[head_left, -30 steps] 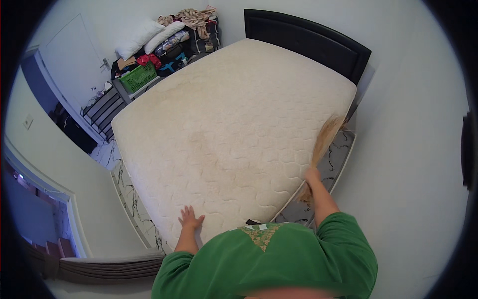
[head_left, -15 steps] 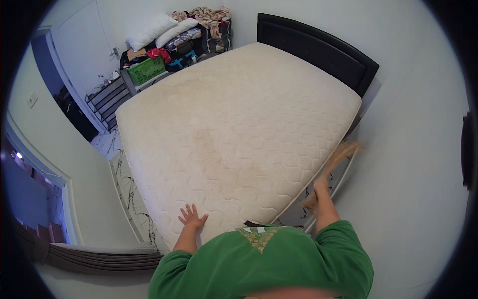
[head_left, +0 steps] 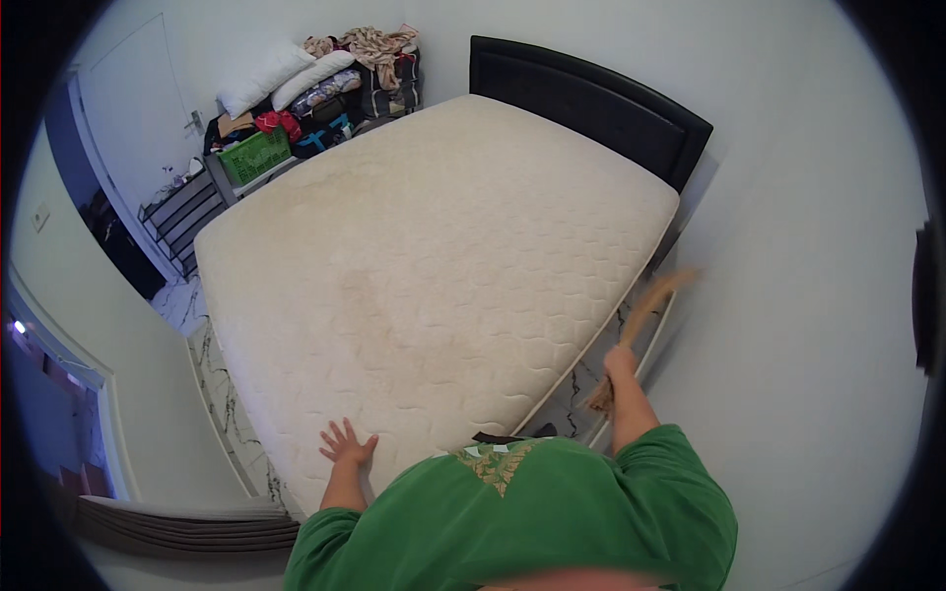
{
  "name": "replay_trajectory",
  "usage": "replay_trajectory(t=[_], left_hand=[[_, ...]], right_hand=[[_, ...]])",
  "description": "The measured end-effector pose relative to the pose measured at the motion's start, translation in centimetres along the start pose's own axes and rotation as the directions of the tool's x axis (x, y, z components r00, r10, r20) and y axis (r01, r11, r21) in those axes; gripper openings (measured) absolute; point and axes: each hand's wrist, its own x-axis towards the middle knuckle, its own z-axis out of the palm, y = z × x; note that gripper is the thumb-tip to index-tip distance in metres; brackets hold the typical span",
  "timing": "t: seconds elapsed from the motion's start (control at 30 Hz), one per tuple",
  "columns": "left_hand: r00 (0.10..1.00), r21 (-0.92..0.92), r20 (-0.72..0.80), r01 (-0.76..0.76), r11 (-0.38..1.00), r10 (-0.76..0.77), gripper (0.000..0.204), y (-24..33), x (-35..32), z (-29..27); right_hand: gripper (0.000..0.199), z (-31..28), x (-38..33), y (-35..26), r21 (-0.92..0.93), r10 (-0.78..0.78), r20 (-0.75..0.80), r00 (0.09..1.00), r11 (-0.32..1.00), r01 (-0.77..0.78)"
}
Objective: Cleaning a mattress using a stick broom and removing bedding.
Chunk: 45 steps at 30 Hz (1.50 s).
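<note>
My left hand (head_left: 347,443) lies flat on the near left part of a bare cream mattress (head_left: 463,246), its fingers spread. My right hand (head_left: 620,361) is closed round a tan straw hand broom (head_left: 645,313), beyond the mattress's right edge and above the gap by the wall. The broom's long bristles fan up and away toward the wall, smeared by motion at the tips. Its shorter, frayed-looking end sticks out below my fist. Brownish stains mark the quilted top of the mattress.
A black headboard (head_left: 591,94) stands at the far end. White wall (head_left: 788,295) runs close along the right. At the far left are a green crate (head_left: 254,156), white pillows (head_left: 266,79), piled bags and a dark rack (head_left: 185,222). Marble-patterned floor (head_left: 219,379) borders the mattress.
The whole view has shifted, so the bed appears farther left. My right hand has moved slightly away from the mattress edge with the broom, whose bristles have swung. My left hand stays flat.
</note>
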Motion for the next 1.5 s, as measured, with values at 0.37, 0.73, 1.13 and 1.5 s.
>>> replay_trajectory(t=[0.37, 0.73, 1.13, 1.5], left_hand=[[0.995, -0.095, 0.018, 0.101, 0.99, -0.1, 0.096, 11.1, 1.2, 1.1], [0.948, 0.12, 0.204, -0.271, 0.955, 0.243, 0.094, 26.1, 7.2, 3.2], [0.956, 0.131, 0.235, -0.211, 0.969, 0.176, 0.112, 38.3, 8.7, 3.6], [0.973, -0.031, 0.207, 0.115, 0.993, -0.106, 0.13, 46.3, 11.0, -1.0]], right_hand=[[0.027, -3.0, 7.1, 2.4, -0.437, -0.301, 0.37, 0.879, 0.778, 0.451], [0.023, -6.4, 10.2, -6.3, -0.151, -0.584, 0.662, 0.47, 0.51, 0.847], [0.029, -3.6, 19.0, -10.9, -0.204, -0.506, 0.562, 0.654, 0.682, 0.702], [0.032, 2.5, 31.8, -10.3, 0.247, -0.101, 0.109, 0.989, 0.966, 0.071]])
